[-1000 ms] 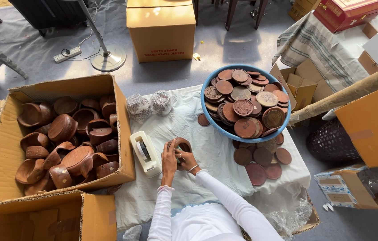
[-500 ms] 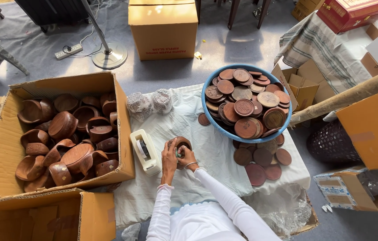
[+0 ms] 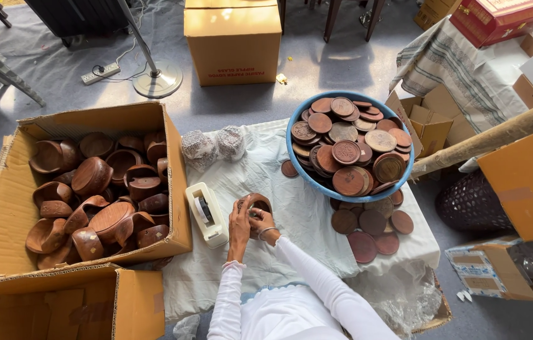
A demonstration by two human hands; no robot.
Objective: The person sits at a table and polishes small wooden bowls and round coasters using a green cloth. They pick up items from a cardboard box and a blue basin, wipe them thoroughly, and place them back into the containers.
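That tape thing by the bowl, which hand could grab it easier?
Probably the left hand: the white tape dispenser sits right beside it, while the right hand is on the wooden bowl's far side.

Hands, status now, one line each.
Left hand: closed around the side of the small brown wooden bowl, holding it.
Right hand: on the same bowl, fingers curled; grip cannot be told.

At frame centre, the left hand point(image 3: 239, 221) and right hand point(image 3: 263, 220) grip a wooden bowl point(image 3: 256, 203) on the white cloth point(image 3: 266, 170), between a tape dispenser point(image 3: 206, 214) and a blue basin point(image 3: 349, 146) of wooden discs.
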